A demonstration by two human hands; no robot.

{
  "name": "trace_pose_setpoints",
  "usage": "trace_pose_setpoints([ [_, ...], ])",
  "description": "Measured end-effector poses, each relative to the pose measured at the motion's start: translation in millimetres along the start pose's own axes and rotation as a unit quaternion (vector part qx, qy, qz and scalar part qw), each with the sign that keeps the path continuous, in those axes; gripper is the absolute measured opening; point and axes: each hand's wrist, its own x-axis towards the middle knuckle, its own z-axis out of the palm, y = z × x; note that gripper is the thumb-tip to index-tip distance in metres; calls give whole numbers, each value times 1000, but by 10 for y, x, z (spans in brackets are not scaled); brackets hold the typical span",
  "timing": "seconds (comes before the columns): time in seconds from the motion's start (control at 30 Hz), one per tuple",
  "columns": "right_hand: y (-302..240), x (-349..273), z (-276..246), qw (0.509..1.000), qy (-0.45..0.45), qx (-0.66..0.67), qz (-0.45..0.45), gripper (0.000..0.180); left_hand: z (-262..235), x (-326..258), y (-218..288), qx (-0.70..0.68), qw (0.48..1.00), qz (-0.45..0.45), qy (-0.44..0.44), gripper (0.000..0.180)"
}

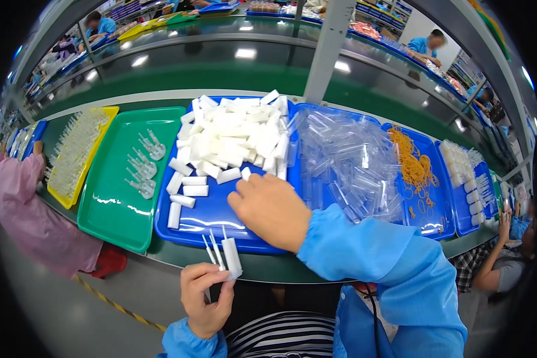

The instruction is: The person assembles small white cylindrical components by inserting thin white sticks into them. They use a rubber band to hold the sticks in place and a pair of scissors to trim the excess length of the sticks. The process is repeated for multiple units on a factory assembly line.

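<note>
In front of my body my left hand (206,295) pinches the base of a small whitish plastic piece (218,253) with several thin upright prongs. A white foam block (231,256) sits upright on one of its prongs. My right hand (268,209) is over the front of the blue tray (212,218) of white foam blocks (238,134). Its fingers are curled down beside a foam block (246,173) at the pile's near edge. The fingertips are partly hidden, and what they hold cannot be made out.
To the left stand a green tray (116,179) with several pronged pieces (143,167) and a yellow tray (80,155) of similar ones. To the right, blue trays hold clear plastic sleeves (358,161), orange rubber bands (411,158) and foam-covered pieces (459,167). A metal post (328,53) rises behind. Co-workers sit both sides.
</note>
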Motion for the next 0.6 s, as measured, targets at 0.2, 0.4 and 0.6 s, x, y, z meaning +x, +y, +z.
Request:
trace_pose_setpoints([
  [0.2,-12,15,-407,714,20,647,266,27,-95,180,155,45,994,82,-50,33],
  [0.4,-75,-166,-429,738,26,627,249,20,-104,227,271,67,987,119,-79,37],
  [0.6,-37,-221,-439,820,86,528,203,16,-78,193,296,69,986,121,-91,40],
])
